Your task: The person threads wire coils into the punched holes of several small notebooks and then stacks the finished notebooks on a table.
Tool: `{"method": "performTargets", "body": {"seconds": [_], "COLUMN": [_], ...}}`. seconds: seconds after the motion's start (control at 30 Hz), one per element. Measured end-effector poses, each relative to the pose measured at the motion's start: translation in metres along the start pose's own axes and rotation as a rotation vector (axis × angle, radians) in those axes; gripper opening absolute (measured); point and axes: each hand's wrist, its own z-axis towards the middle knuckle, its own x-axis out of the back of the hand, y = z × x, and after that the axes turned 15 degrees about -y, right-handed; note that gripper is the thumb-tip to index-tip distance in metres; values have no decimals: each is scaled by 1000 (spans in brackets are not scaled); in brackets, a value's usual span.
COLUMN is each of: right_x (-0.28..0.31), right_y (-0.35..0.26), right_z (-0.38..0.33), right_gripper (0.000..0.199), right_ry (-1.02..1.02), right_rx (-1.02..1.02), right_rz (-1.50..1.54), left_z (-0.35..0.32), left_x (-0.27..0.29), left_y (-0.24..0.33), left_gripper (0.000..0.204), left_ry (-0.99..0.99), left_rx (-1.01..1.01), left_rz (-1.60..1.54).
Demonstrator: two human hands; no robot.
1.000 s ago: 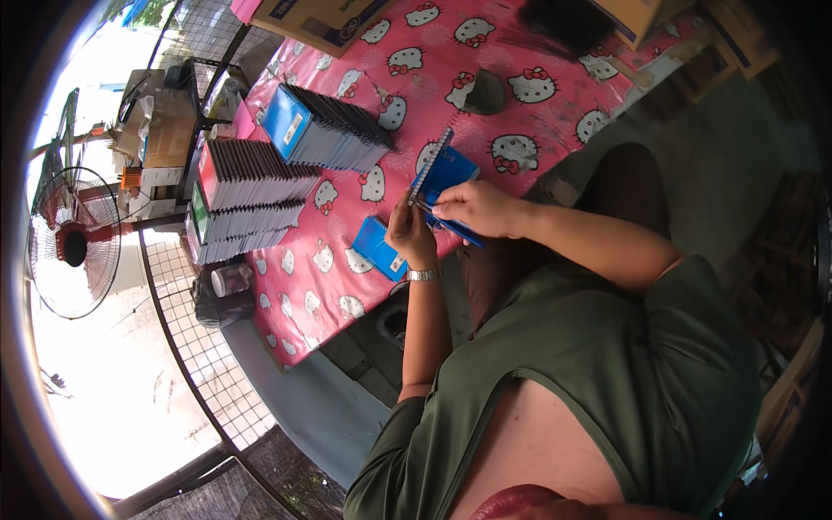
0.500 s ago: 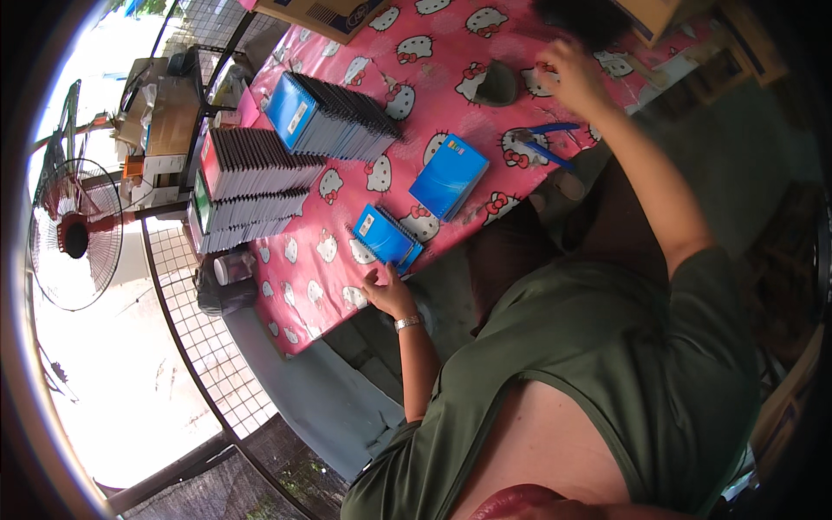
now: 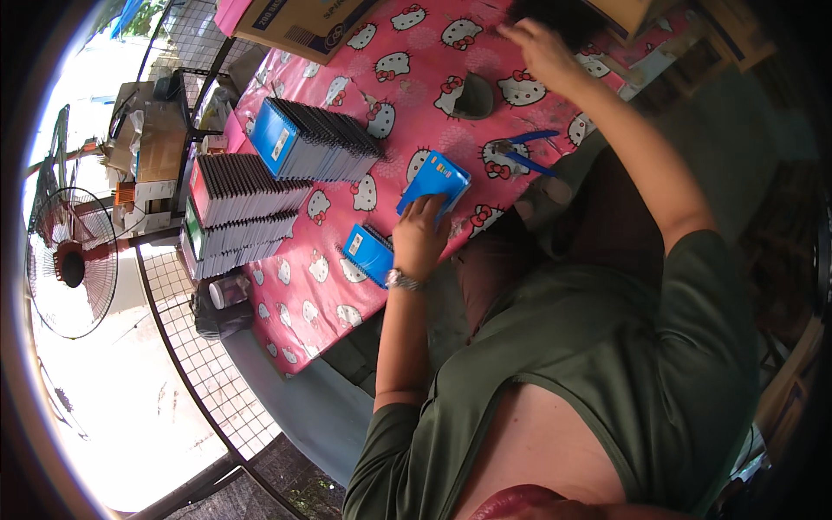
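Observation:
My left hand (image 3: 422,232) is closed with its fingers on the near edge of a blue notebook (image 3: 438,178), which lies near the front edge of the table. A smaller-looking blue spiral notebook (image 3: 368,251) lies just to the left, beside my left wrist. Farther up, my right hand (image 3: 546,59) is raised over the far right of the table, fingers stretched out and holding nothing visible. It is nearest to a dark, blurry black thing (image 3: 576,22). Pliers with blue handles (image 3: 530,154) lie right of the blue notebook.
Tall stacks of spiral notebooks, one blue-topped (image 3: 321,143), one red-topped (image 3: 247,186) and one green-topped (image 3: 238,243), stand on the left. A dark grey rounded object (image 3: 475,97) sits mid-table. Cardboard boxes (image 3: 303,26) stand at the far edge; a fan (image 3: 71,264) is at left.
My left hand has moved from the smaller blue notebook to the other blue notebook and taken hold of its near edge. My right hand has moved up and left. The view has shifted slightly.

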Motion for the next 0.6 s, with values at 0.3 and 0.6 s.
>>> {"method": "performTargets", "body": {"seconds": [0.3,0.6], "right_x": [-15,-26], "right_y": [-139,-143], "right_z": [-65,-64], "right_gripper": [21,20], "right_ry": [-311,-290], "right_rx": [106,242], "right_rz": [581,718], "left_z": [12,14], "left_x": [11,5], "left_y": [-3,-6], "left_gripper": [20,19], "left_ry": [181,221], "left_rx": [79,67], "left_rz": [155,166]}}
